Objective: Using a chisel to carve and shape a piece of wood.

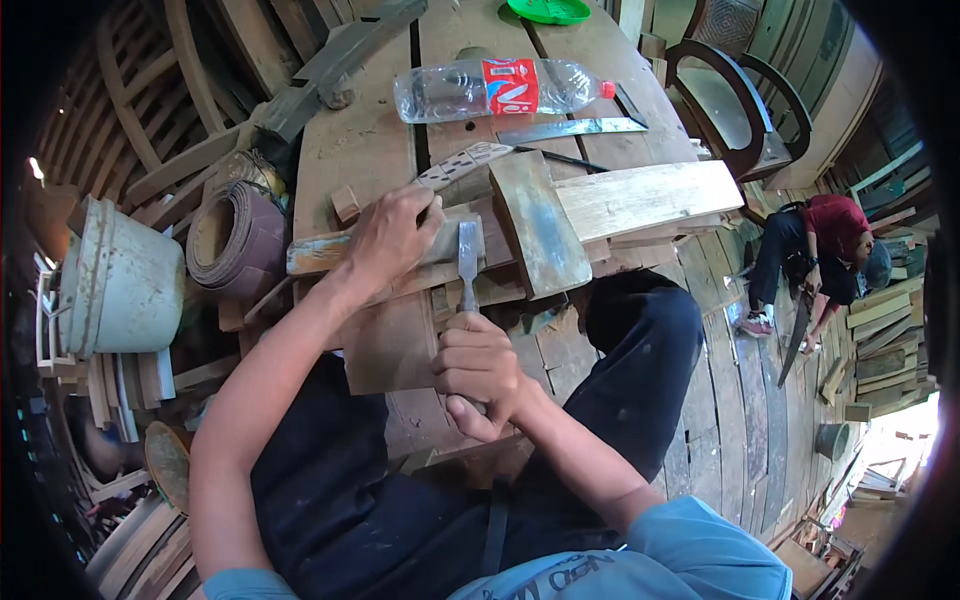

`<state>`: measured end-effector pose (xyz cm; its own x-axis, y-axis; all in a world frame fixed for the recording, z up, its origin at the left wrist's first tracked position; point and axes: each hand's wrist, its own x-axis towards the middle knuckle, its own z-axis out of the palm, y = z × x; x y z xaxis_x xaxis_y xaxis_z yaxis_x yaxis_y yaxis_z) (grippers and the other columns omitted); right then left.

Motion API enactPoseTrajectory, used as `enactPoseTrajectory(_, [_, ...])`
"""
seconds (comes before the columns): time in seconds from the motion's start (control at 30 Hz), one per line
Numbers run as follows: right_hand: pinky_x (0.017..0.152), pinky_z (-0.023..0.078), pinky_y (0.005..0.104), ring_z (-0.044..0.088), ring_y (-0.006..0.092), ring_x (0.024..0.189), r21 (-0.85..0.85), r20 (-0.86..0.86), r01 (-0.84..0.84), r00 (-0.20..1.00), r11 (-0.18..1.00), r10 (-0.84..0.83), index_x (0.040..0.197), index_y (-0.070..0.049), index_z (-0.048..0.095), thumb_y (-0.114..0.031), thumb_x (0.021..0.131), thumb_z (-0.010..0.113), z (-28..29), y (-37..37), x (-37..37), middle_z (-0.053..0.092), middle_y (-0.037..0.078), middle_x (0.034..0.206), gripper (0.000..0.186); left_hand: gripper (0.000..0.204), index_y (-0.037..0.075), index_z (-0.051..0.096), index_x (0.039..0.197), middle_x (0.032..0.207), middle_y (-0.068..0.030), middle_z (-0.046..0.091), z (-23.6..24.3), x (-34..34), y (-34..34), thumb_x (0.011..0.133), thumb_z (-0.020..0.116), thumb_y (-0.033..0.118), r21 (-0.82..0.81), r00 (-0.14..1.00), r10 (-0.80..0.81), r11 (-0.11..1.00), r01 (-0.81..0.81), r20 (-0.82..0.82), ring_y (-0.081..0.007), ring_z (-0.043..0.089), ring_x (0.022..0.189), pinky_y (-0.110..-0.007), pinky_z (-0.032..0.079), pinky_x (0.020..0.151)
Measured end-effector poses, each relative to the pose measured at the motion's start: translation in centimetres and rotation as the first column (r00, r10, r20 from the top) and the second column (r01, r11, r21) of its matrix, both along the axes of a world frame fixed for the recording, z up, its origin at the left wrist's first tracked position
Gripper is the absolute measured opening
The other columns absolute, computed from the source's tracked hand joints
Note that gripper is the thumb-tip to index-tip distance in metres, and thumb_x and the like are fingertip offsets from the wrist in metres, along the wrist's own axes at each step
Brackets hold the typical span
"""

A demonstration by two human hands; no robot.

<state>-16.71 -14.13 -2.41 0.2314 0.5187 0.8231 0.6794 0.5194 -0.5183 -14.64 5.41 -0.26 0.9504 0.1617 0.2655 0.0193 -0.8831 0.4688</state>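
My right hand (478, 375) is closed around the handle of a chisel (467, 252). Its flat metal blade points away from me, over a pale grey block (445, 248) on the bench. My left hand (393, 237) rests at the left end of that block with its fingers curled; what lies inside them is hidden. Under the left hand runs a worn wooden strip (318, 254) with flaking blue paint. Just right of the chisel, a wooden block (541, 225) with a blue-stained face lies across a pale board (650, 199).
Beyond my hands on the bench (350, 140) lie a clear bottle (450, 92), a metal square (575, 130) and a green dish (550, 10). At left stand a bucket (130, 280) and a sandpaper roll (235, 240). A co-worker (835, 235) bends with a saw at right.
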Motion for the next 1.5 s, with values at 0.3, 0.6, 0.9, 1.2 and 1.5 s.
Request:
enactPoseTrajectory(0.3, [0.055,0.029,0.0381,0.04,0.0245,0.054,0.046,0.017,-0.03,0.999,0.998,0.03,0.056,-0.01,0.039,-0.017,0.062,0.057,-0.6,-0.6,0.4,0.033,0.006,0.059,0.021,0.025,-0.003,0.058,0.081,0.085,-0.024,0.061,0.0,0.2,-0.1,0.094,0.055,0.019,-0.018,0.999,-0.038,0.999,0.038,0.032,-0.0458,0.058,0.082,-0.051,0.046,0.071])
enactPoseTrajectory(0.6, [0.058,0.031,0.039,0.042,0.0255,0.058,0.014,-0.013,-0.007,1.0,1.0,0.008,0.058,-0.009,0.04,-0.021,0.068,0.058,-0.4,-0.1,0.7,0.035,0.006,0.061,0.024,0.028,-0.004,0.055,0.081,0.083,-0.0259,0.059,-0.2,0.6,0.3,0.095,0.054,0.02,-0.015,0.997,-0.06,0.998,0.061,0.039,-0.0466,0.057,0.081,-0.052,0.044,0.071])
enactPoseTrajectory(0.9, [0.058,0.031,0.0391,0.041,0.026,0.058,-0.024,-0.016,-0.039,0.999,0.999,0.038,0.057,-0.009,0.039,-0.019,0.065,0.058,-0.8,-1.5,-1.1,0.034,0.006,0.061,0.024,0.027,-0.003,0.057,0.083,0.086,-0.0259,0.059,-0.7,0.3,0.1,0.095,0.054,0.021,-0.024,0.999,-0.031,0.999,0.031,-0.009,-0.0465,0.057,0.084,-0.052,0.044,0.072])
enactPoseTrajectory(1.2, [0.06,0.035,0.0394,0.043,0.0262,0.057,0.036,-0.037,-0.022,0.999,0.999,0.023,0.056,-0.009,0.038,-0.021,0.067,0.057,-0.2,-0.2,0.6,0.036,0.006,0.06,0.025,0.027,-0.004,0.054,0.081,0.084,-0.0246,0.058,-0.2,0.1,0.2,0.095,0.054,0.019,-0.01,0.999,-0.039,0.999,0.039,-0.005,-0.0453,0.056,0.083,-0.051,0.043,0.073])
enactPoseTrajectory(1.5, [0.058,0.032,0.0404,0.041,0.027,0.058,0.048,-0.06,-0.048,0.997,0.998,0.051,0.059,-0.007,0.038,-0.018,0.066,0.056,0.0,-0.4,1.2,0.033,0.008,0.061,0.023,0.027,-0.005,0.054,0.083,0.084,-0.026,0.057,0.1,0.2,0.4,0.095,0.053,0.019,0.021,0.997,-0.07,0.997,0.069,0.028,-0.0462,0.057,0.081,-0.051,0.044,0.072])
